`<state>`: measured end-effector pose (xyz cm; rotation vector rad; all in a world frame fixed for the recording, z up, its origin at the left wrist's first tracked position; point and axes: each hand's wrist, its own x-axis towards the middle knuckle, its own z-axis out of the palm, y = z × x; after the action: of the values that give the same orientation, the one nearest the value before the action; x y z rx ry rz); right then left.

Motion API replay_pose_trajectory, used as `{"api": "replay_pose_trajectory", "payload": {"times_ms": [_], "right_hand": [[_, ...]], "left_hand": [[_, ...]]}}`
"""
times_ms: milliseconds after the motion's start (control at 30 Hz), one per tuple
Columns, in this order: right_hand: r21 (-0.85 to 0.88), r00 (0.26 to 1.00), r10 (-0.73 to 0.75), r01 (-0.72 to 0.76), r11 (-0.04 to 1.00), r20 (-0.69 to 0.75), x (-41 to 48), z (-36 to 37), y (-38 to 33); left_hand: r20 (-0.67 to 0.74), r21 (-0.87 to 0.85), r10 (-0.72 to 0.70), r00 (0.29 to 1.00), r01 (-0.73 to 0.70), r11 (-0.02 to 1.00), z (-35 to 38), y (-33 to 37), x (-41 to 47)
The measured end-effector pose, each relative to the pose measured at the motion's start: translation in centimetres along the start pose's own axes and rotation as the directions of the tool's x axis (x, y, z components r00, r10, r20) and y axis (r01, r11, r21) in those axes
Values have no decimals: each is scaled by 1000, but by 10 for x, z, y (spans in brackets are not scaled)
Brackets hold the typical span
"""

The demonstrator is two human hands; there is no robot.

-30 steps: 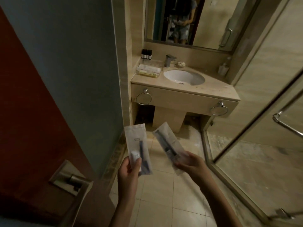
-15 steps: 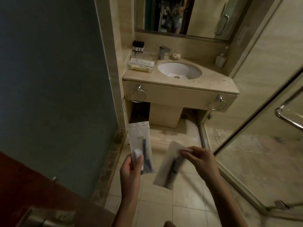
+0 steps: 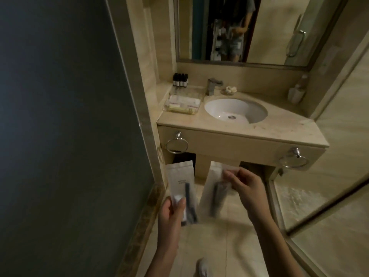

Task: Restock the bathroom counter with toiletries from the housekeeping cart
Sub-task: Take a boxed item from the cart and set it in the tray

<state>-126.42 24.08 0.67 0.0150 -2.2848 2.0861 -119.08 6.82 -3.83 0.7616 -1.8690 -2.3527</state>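
Left hand (image 3: 171, 214): below the sink (image 3: 235, 110) and to its left, low over the floor tiles; thumb and fingers pinch the lower end of a packet.
Left packet (image 3: 180, 180): upright, pale, with a dark stick and a small white tube showing through the front – its top edge reaches the shadow under the counter (image 3: 279, 132).
Right hand (image 3: 247, 188): straight below the sink, fingers curled, pinching the top of a second packet.
Right packet (image 3: 215, 194): hangs down from the fingers, just beside the left packet; blurred, with a dark long shape inside.
Tray (image 3: 179, 113): clear, on the counter just left of the sink, holding flat white and yellowish items.
Bottles (image 3: 180, 79): a row of small dark ones behind the tray, against the wall.
Tap (image 3: 212, 85): behind the sink, at its left rear edge.
Dish (image 3: 230, 89): behind the sink, right of the tap, with something pale in it.
Dispenser (image 3: 297, 90): far right of the sink, in the counter's back corner.
Rings (image 3: 176, 143): two metal ones on the counter's front panel – one below-left of the sink, one below-right.
Mirror (image 3: 269, 31): above the sink; a person's reflection shows in it.
Glass door (image 3: 329, 196): right of the sink, running down to the floor.
Shoe (image 3: 202, 268): at the bottom edge, well below the sink.
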Motion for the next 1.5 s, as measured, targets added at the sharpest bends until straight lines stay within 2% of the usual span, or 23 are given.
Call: {"api": "replay_pose_trajectory", "payload": {"times_ms": [167, 333, 533, 700, 833, 900, 967, 1100, 1200, 1300, 1367, 1467, 1500], "right_hand": [[105, 999, 21, -26, 994, 50, 90, -17, -4], [123, 989, 57, -74, 990, 134, 147, -25, 6], [80, 978, 92, -108, 991, 185, 197, -19, 21], [19, 974, 112, -118, 993, 198, 241, -6, 30], [-78, 979, 110, -97, 992, 174, 294, 7, 35], [-73, 978, 96, -84, 994, 183, 325, 18, 34], [-42, 975, 79, -71, 997, 207, 358, 34, 32], [-79, 974, 73, -58, 995, 212, 427, 75, 28], [-153, 969, 80, -45, 987, 233, 473, 112, 33], [-198, 963, 109, -60, 978, 245, 508, 143, 42], [-216, 964, 131, -81, 973, 231, 526, 159, 50], [-216, 963, 184, -140, 966, 195, 550, 174, 61], [-207, 961, 210, -171, 963, 180, 557, 177, 64]], "left_hand": [[-41, 49, -17, 999, 19, 999, 49, 25, 70], [-53, -12, -58, 997, 57, 998, 89, 34, 111], [-210, -25, -61, 976, 58, 998, 114, 38, 162], [-186, 3, -73, 980, 74, 997, 136, 47, 206], [-120, 29, -10, 993, 13, 999, 149, 62, 258], [-77, -23, -8, 997, 6, 1000, 150, 73, 289], [-50, 6, 10, 999, -10, 1000, 147, 82, 323], [-95, 79, 110, 989, -102, 992, 146, 104, 386], [-125, 7, 56, 991, -56, 998, 145, 118, 423], [-149, -127, -103, 983, 84, 988, 144, 122, 461], [-152, -183, -144, 978, 115, 976, 140, 125, 478], [-85, -122, -163, 983, 152, 981, 137, 125, 500], [-82, -150, -184, 979, 171, 974, 137, 128, 506]]}}
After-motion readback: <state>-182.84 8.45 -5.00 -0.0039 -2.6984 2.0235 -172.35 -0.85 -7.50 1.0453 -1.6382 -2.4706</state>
